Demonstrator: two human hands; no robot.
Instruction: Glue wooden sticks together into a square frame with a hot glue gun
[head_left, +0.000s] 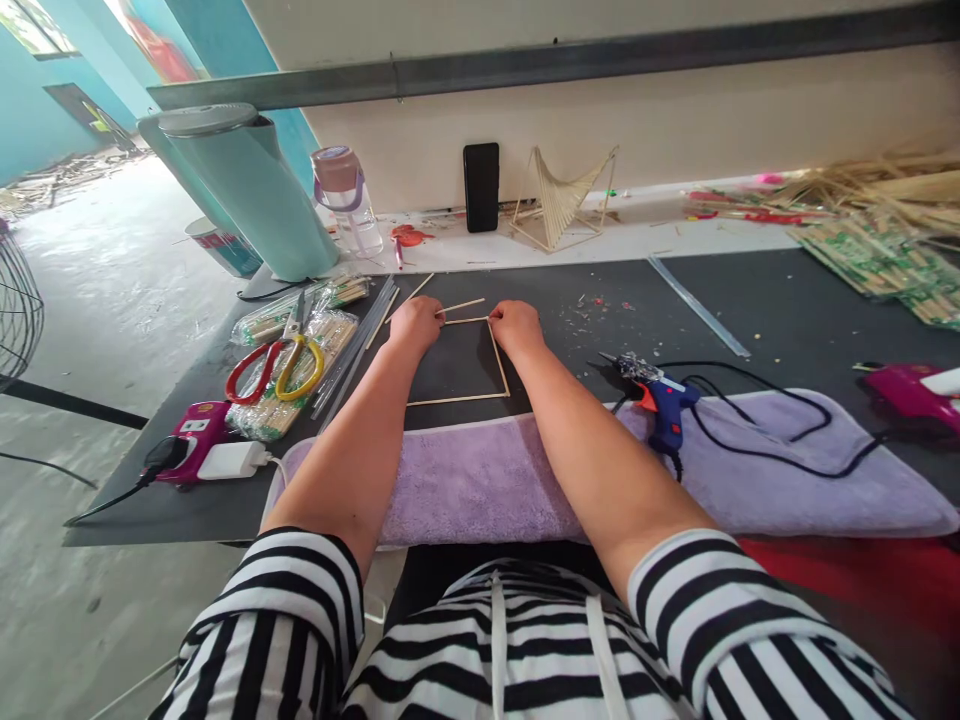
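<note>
On the dark table top lies a square frame of thin wooden sticks (501, 365). My right hand (517, 325) pinches its far right corner between thumb and fingertips. Over at the far left side of the frame, my left hand (417, 325) is closed, with a loose wooden stick (463, 306) sticking out from its fingers toward the right. The left hand and forearm hide the frame's left side. More thin sticks (420, 287) lie just beyond the left hand. A blue glue gun (671, 410) rests to the right of my right forearm, partly on a purple towel (480, 480).
At left are scissors (276, 365), bagged sticks (281, 410), clear glue sticks (356, 345) and a power strip (196, 440). A kettle (247, 190), bottle (349, 205), phone (481, 188) and stick model (562, 200) stand behind. The glue gun's black cord (780, 455) runs right.
</note>
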